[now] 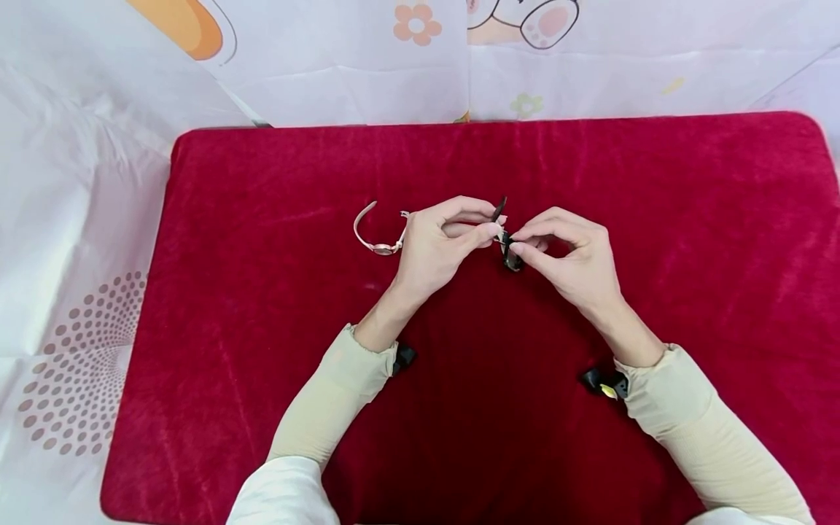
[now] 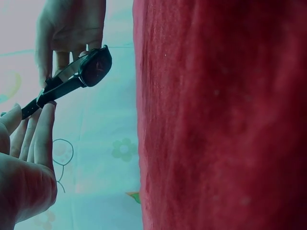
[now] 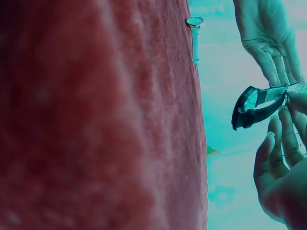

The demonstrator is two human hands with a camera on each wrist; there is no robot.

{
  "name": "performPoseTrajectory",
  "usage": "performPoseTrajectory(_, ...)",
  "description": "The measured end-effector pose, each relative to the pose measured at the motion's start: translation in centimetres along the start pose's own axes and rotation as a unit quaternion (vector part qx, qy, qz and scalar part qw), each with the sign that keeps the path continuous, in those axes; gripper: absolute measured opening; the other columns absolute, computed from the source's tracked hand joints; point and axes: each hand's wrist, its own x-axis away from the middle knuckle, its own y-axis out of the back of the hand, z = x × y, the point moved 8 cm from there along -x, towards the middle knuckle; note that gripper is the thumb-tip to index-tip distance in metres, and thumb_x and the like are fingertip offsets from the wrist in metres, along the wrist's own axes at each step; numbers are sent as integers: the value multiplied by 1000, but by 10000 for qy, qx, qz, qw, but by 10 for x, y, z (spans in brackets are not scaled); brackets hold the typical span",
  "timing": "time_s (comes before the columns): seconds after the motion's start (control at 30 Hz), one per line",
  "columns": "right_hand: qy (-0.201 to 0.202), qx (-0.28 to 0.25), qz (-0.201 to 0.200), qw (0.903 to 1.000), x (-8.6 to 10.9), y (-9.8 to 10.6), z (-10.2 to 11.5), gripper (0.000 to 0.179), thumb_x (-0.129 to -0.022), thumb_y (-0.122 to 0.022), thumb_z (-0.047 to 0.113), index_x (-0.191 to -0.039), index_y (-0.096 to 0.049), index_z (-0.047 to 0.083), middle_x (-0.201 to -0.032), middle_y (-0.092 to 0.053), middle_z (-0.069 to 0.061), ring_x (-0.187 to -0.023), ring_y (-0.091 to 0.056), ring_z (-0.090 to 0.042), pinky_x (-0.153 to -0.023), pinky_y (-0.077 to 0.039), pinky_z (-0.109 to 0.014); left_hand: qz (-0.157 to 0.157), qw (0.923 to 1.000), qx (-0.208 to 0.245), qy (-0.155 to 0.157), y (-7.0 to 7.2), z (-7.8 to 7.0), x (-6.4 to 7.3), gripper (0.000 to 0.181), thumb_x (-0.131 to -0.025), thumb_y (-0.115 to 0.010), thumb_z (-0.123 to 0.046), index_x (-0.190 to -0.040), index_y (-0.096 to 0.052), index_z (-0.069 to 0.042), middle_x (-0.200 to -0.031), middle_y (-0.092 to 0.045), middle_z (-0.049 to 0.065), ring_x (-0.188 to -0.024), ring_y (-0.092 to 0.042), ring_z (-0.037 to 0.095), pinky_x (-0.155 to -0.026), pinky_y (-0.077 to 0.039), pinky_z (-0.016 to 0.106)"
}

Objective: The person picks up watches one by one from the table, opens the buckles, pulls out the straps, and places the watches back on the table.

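Note:
A black wristwatch (image 2: 96, 68) is held up between both hands, its strap looped and the dial hanging at one end of the loop. My left hand (image 1: 434, 244) pinches the strap's free end between thumb and fingers, beside the buckle (image 2: 40, 98). The right hand (image 1: 576, 257) pinches the strap close to the buckle, from the other side. In the right wrist view, the watch's case (image 3: 243, 106) shows edge-on. Fingertips partly cover the buckle. Just left of my left hand, a pale pink-strapped watch (image 1: 383, 249) lies unfastened on the red cloth.
A red velvet cloth (image 1: 262, 350) covers the tabletop. Behind it hangs a white printed curtain (image 1: 341, 87) with flowers and cartoon shapes, continuing along the left side. Black wrist devices sit near both sleeve cuffs.

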Motion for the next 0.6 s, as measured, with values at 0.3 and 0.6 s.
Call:
performPoseTrajectory(0.3, -176, 41, 160, 9997, -2, -3, -1, 15, -74, -74, -20, -86, -71, -12, -82, -64, -22, -70, -59, -12, -61, -50, -21, -46, 10000, -51, -50, 1, 1, 0, 19, -87, -75, -1, -104, -71, 5, -91, -73, 15, -79, -70, 42, -74, -63, 38)
performPoseTrajectory(0.6, -530, 9, 158, 9985, -3, -6, -3, 14, -77, -72, -18, -89, -71, -11, -86, -61, -23, -73, -57, -14, -61, -49, -20, -25, 9998, -173, -66, 1, 1, 0, 19, -87, -76, -3, -105, -71, 4, -93, -73, 14, -79, -72, 37, -75, -63, 37)
